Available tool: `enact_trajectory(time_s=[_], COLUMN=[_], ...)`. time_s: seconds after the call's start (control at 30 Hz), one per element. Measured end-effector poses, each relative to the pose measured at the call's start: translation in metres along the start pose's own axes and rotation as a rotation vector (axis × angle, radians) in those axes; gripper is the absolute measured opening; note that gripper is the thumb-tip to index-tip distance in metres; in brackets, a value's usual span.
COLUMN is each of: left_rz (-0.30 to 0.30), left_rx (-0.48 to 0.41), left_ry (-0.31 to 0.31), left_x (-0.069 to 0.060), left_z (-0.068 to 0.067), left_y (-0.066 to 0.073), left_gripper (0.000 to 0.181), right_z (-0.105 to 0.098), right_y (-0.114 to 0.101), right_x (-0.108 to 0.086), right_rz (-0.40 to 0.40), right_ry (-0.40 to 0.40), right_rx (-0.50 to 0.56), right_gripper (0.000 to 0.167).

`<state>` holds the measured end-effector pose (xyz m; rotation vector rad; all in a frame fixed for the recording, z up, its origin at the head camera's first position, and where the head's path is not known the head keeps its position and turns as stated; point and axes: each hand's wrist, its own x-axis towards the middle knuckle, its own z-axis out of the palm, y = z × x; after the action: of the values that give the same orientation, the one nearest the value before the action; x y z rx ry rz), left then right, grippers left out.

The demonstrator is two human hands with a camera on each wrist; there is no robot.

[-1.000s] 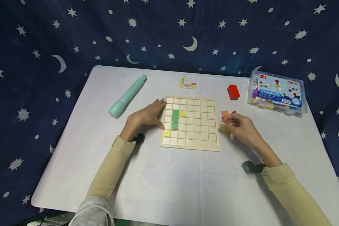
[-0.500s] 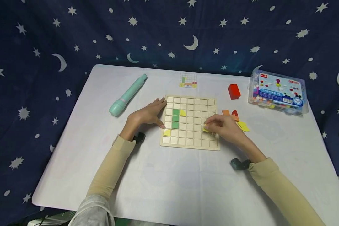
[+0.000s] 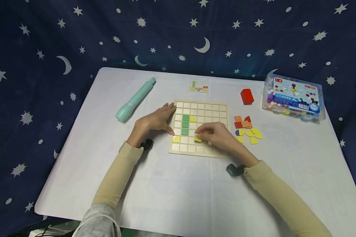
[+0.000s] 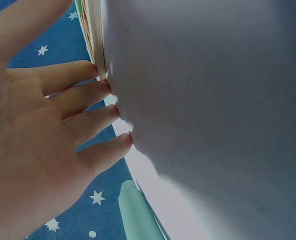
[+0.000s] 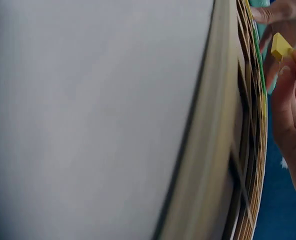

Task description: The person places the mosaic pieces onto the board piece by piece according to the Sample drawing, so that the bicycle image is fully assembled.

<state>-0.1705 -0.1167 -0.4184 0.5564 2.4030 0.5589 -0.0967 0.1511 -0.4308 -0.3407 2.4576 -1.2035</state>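
Note:
A wooden grid board (image 3: 207, 153) lies on the table, with three green squares (image 3: 185, 124) in a column and yellow pieces in two other cells. My right hand (image 3: 216, 135) is over the board and pinches a yellow tile (image 3: 197, 139) between thumb and finger; the same tile (image 5: 280, 47) shows in the right wrist view. At the board's left edge my left hand (image 3: 156, 120) rests with spread fingers, thumb and fingertips by the frame. In the left wrist view, the fingers of the left hand (image 4: 53, 120) reach toward the board's side.
Right of the board lie loose yellow pieces (image 3: 250, 133) and orange and red pieces (image 3: 242, 123). A red block (image 3: 247, 96) and a clear box (image 3: 293, 97) are behind them. A pattern card (image 3: 198, 85) lies beyond the board, a mint-green microphone-shaped object (image 3: 135, 100) to the left.
My right hand has moved left from the loose pieces to over the board, carrying a yellow tile. The pieces it covered are now visible. My left hand has stayed at the board's edge.

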Motion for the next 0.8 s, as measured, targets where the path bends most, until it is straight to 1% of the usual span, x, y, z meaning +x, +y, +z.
enact_trajectory(time_s=[0.17, 0.4, 0.57, 0.7, 0.8], left_rz=[-0.002, 0.005, 0.008, 0.012, 0.014], left_rx=[0.006, 0.020, 0.018, 0.015, 0.015], left_ry=[0.003, 0.005, 0.004, 0.004, 0.001], left_x=[0.000, -0.001, -0.001, 0.000, 0.000], left_z=[0.000, -0.001, 0.000, 0.000, 0.001], left_y=[0.000, -0.001, -0.002, -0.002, -0.001], left_gripper=[0.119, 0.118, 0.118, 0.118, 0.118], right_z=[0.011, 0.026, 0.036, 0.041, 0.042], right_y=[-0.010, -0.025, -0.028, -0.029, -0.029], right_x=[0.007, 0.015, 0.021, 0.024, 0.024], right_rz=[-0.023, -0.084, -0.128, -0.169, -0.169], right_ry=[-0.015, -0.031, -0.024, -0.010, -0.016], right_rx=[-0.003, -0.039, -0.087, -0.112, -0.132], right_gripper=[0.012, 0.011, 0.010, 0.010, 0.010])
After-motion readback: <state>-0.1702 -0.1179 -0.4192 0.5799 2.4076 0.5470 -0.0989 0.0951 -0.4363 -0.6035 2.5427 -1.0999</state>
